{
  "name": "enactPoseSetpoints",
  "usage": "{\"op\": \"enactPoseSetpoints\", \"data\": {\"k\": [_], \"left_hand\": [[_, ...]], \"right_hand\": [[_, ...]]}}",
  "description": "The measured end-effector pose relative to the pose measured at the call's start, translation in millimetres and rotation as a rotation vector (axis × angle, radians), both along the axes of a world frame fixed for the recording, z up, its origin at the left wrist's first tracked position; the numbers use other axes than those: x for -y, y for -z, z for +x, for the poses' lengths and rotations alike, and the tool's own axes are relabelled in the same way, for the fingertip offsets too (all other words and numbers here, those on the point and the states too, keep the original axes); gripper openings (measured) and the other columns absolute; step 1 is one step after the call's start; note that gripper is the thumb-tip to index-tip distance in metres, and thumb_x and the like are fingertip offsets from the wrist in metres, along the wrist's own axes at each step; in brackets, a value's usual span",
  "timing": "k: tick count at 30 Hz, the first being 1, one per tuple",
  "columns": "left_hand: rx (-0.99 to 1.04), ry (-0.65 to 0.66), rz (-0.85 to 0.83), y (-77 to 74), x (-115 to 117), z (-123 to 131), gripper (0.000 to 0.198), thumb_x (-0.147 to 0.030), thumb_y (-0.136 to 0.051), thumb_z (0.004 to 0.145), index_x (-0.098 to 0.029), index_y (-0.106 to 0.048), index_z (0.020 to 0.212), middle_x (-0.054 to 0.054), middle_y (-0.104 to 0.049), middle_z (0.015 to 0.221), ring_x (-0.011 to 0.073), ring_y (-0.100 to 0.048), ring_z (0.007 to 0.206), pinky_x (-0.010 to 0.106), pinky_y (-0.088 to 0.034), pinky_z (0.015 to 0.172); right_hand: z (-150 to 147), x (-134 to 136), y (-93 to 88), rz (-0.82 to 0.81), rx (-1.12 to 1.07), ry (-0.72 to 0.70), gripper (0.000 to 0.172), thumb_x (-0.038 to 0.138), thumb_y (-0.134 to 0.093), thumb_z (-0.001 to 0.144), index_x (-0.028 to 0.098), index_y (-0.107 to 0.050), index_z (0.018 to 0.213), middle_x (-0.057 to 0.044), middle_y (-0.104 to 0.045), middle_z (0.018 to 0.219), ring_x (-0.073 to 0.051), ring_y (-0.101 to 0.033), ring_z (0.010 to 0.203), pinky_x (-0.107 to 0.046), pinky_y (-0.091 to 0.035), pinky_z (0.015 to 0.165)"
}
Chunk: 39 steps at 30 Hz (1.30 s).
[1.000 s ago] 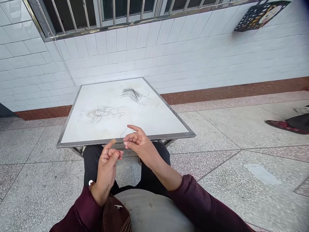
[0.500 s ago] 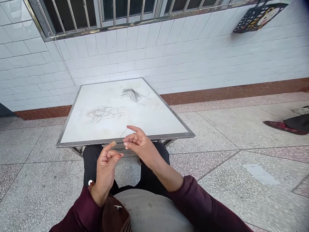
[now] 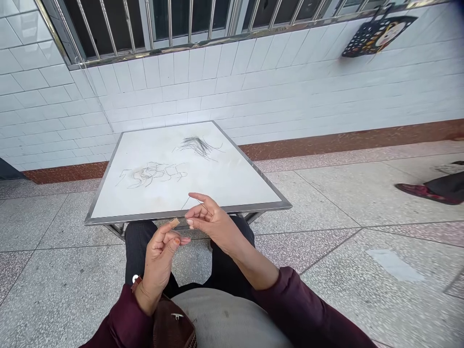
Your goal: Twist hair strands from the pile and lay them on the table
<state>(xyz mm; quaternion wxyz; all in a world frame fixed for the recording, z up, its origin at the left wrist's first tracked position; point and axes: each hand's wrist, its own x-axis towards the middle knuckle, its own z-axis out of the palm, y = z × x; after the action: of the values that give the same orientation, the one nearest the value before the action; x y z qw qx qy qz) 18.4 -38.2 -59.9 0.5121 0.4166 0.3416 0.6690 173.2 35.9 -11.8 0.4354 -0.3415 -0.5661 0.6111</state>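
Observation:
My left hand (image 3: 162, 258) is raised over my lap, its thumb pressed against curled fingers while the index finger points up and right. A tan strip of tape (image 3: 175, 223) wraps that index fingertip. Whatever the left fingers pinch is too fine to make out. Close by on the right, my right hand (image 3: 210, 223) pinches a thin dark strand (image 3: 186, 202) between thumb and fingers; part of it loops past the raised index finger. On the white table ahead lie a loose tangle of thin strands (image 3: 148, 174) and a denser dark bundle of strands (image 3: 198, 145).
The metal-edged white table (image 3: 232, 179) stands against a tiled wall (image 3: 282, 92) below a barred window. A patterned bag (image 3: 379, 36) hangs at upper right. Another person's shoe (image 3: 427, 193) shows at the right, and a pale sheet (image 3: 395, 264) lies on the floor.
My left hand has shifted slightly right and down, its taped fingertip now closer to my right hand. The right hand keeps its pinch; the view has tilted up a little.

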Motion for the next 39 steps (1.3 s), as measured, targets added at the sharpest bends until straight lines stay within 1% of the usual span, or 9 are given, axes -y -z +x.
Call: {"op": "enactPoseSetpoints", "data": {"k": [8,13,17,23,29,33,35,37,39], "left_hand": [[-0.023,-0.126,-0.043,-1.2,-0.4,-1.4,0.04,-0.024,-0.074,0.08,-0.022,-0.064,0.119,-0.003,-0.069,0.072,0.0154,-0.069,0.08,0.033,-0.05,0.087],[-0.136,-0.092,-0.018,-2.0,1.3,-0.8,0.035,-0.023,-0.073,0.081,-0.022,-0.066,0.115,-0.003,-0.068,0.07,0.0156,-0.068,0.078,0.036,-0.05,0.089],[-0.201,-0.132,-0.039,-3.3,2.1,2.0,0.04,-0.023,-0.071,0.083,-0.022,-0.063,0.122,-0.002,-0.071,0.075,0.0167,-0.069,0.084,0.037,-0.047,0.095],[-0.234,-0.124,-0.037,3.1,-0.3,4.8,0.045,-0.026,-0.068,0.086,-0.022,-0.058,0.13,0.004,-0.075,0.087,0.0191,-0.07,0.093,0.038,-0.048,0.096],[-0.291,-0.125,-0.072,13.5,-6.2,5.8,0.05,-0.03,-0.066,0.088,-0.02,-0.054,0.135,0.004,-0.075,0.086,0.0205,-0.071,0.093,0.038,-0.05,0.094],[-0.443,-0.107,0.019,26.0,-13.8,-6.5,0.055,-0.03,-0.055,0.095,-0.024,-0.038,0.147,0.01,-0.072,0.111,0.0219,-0.067,0.107,0.038,-0.052,0.093],[-0.641,-0.136,0.091,41.3,-21.3,-22.8,0.043,-0.029,-0.051,0.096,-0.024,-0.05,0.139,0.01,-0.072,0.113,0.0216,-0.069,0.103,0.035,-0.055,0.088],[-0.934,-0.132,0.189,62.5,-31.4,-43.8,0.03,-0.027,-0.049,0.097,-0.023,-0.064,0.123,0.009,-0.074,0.109,0.0203,-0.07,0.097,0.033,-0.056,0.087],[-1.245,-0.135,0.27,84.8,-42.5,-64.5,0.029,-0.025,-0.043,0.099,-0.023,-0.067,0.115,0.007,-0.074,0.106,0.0187,-0.07,0.095,0.032,-0.056,0.086]], "right_hand": [[0.8,0.1,-2.9,-0.017,-0.023,0.012,0.063,0.026,-0.074,0.074,0.027,-0.047,0.132,0.001,-0.065,0.088,-0.013,-0.059,0.07,-0.035,-0.052,0.073],[-0.3,-0.3,-3.5,-0.039,-0.058,0.005,0.069,0.025,-0.075,0.073,0.026,-0.044,0.135,0.001,-0.065,0.086,-0.013,-0.059,0.07,-0.034,-0.051,0.073],[-6.3,1.3,-0.8,-0.078,-0.173,0.075,0.074,0.024,-0.077,0.071,0.027,-0.04,0.134,0.003,-0.066,0.086,-0.013,-0.06,0.071,-0.033,-0.051,0.075],[-14.8,3.0,6.8,-0.185,-0.223,0.136,0.065,0.032,-0.08,0.071,0.026,-0.044,0.125,0.002,-0.066,0.09,-0.012,-0.059,0.069,-0.033,-0.05,0.073],[-17.8,-6.0,29.7,-0.057,-0.116,0.125,0.045,0.034,-0.077,0.074,0.024,-0.053,0.111,0.001,-0.067,0.082,-0.014,-0.057,0.07,-0.031,-0.047,0.069],[-8.5,-34.3,51.4,0.004,-0.052,0.153,0.05,0.037,-0.076,0.073,0.023,-0.05,0.114,0.001,-0.068,0.082,-0.014,-0.059,0.07,-0.031,-0.048,0.068],[2.4,-61.7,64.0,0.022,0.008,0.197,0.058,0.039,-0.076,0.07,0.023,-0.045,0.117,0.001,-0.068,0.083,-0.015,-0.06,0.067,-0.033,-0.05,0.067],[16.3,-96.4,76.6,0.047,0.108,0.289,0.067,0.04,-0.077,0.066,0.022,-0.041,0.12,-0.002,-0.068,0.089,-0.016,-0.063,0.071,-0.034,-0.052,0.068],[30.6,-133.8,88.0,0.048,0.202,0.367,0.071,0.04,-0.078,0.062,0.022,-0.04,0.119,-0.004,-0.067,0.094,-0.018,-0.065,0.074,-0.035,-0.054,0.067]]}}
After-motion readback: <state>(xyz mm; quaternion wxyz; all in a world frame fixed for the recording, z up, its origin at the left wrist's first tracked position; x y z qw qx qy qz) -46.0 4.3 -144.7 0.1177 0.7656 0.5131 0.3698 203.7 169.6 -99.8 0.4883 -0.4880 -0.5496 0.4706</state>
